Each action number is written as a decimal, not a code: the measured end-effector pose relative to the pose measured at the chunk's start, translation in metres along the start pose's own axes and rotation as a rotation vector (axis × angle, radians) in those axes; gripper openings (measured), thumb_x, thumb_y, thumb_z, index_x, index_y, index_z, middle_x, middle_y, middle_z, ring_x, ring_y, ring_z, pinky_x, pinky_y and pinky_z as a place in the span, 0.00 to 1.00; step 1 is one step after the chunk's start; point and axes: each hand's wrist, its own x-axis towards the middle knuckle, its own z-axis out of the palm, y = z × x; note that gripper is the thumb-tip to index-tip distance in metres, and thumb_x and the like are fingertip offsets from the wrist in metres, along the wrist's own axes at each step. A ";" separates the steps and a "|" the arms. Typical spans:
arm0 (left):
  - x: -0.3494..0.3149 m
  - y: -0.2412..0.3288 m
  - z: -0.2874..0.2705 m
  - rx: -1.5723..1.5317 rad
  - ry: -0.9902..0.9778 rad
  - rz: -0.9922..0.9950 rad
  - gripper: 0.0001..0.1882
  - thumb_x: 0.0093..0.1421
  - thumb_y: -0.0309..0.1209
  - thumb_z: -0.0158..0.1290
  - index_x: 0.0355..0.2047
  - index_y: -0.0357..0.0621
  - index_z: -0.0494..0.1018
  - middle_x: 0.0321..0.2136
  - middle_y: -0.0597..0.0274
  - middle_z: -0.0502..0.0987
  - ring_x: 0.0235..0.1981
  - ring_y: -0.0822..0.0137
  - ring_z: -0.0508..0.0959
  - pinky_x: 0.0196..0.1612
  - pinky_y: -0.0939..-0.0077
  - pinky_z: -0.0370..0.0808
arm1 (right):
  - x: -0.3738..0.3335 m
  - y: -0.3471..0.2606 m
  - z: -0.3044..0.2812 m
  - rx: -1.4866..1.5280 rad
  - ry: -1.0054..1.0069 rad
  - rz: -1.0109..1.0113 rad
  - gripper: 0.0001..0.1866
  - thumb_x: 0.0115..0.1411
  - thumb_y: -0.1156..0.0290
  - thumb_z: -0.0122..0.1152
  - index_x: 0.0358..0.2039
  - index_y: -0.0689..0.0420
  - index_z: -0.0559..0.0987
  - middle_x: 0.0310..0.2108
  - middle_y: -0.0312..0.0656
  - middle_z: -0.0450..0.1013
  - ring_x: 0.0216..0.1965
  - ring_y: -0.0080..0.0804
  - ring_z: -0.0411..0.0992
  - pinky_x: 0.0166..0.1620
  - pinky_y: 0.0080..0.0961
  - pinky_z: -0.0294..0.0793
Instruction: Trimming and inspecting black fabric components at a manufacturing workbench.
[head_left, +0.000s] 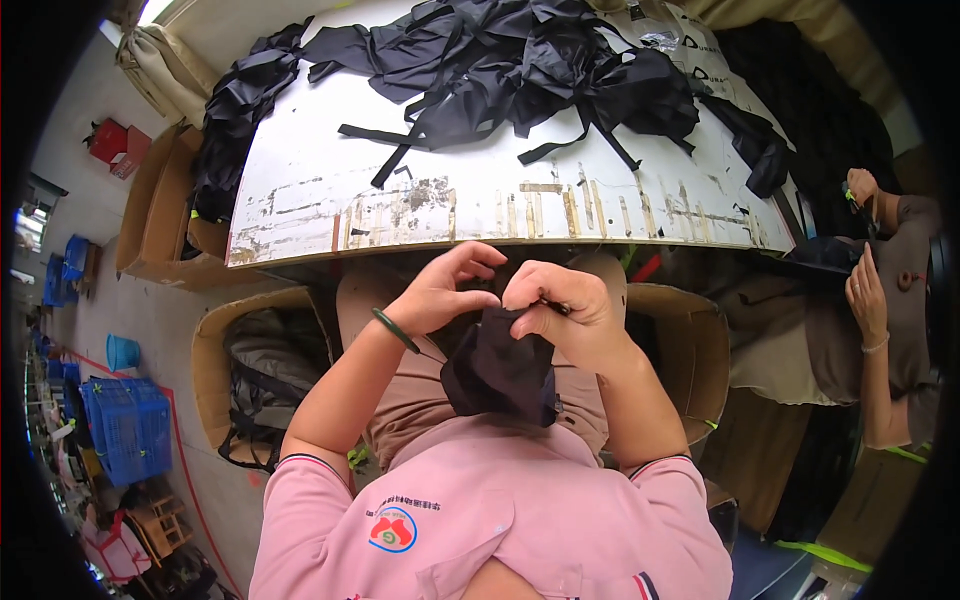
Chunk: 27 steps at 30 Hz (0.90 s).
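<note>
Before the white table (300,195), right hand (570,305) pinches black fabric (498,370), soft, light-looking, best edge-held; left hand (440,290) spread, contact unclear

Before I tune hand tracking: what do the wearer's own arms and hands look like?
Left hand and right hand are ungloved. Short pink sleeves leave the forearms bare; striped trim, including dark and red, edges them. A slim dark green bangle circles the left wrist; none shows on the right.
</note>
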 end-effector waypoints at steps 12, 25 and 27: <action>-0.042 0.033 0.039 -0.142 0.170 0.214 0.12 0.55 0.19 0.59 0.39 0.38 0.73 0.34 0.67 0.74 0.38 0.79 0.71 0.42 0.82 0.69 | 0.005 -0.003 0.002 -0.142 0.184 0.214 0.06 0.57 0.74 0.63 0.33 0.61 0.75 0.25 0.31 0.70 0.29 0.16 0.65 0.36 0.16 0.67; -0.037 0.020 0.036 -0.321 0.222 0.383 0.07 0.55 0.16 0.56 0.33 0.38 0.75 0.39 0.63 0.74 0.40 0.73 0.74 0.48 0.78 0.70 | -0.003 0.004 0.017 0.058 0.295 0.245 0.11 0.60 0.71 0.61 0.42 0.61 0.75 0.31 0.29 0.72 0.35 0.15 0.68 0.41 0.16 0.69; -0.037 0.018 0.038 -0.375 0.208 0.397 0.07 0.55 0.16 0.56 0.33 0.39 0.75 0.41 0.61 0.74 0.41 0.72 0.75 0.49 0.77 0.69 | -0.005 0.003 0.020 0.294 0.360 0.408 0.10 0.61 0.71 0.60 0.42 0.60 0.76 0.30 0.30 0.73 0.30 0.12 0.68 0.34 0.12 0.68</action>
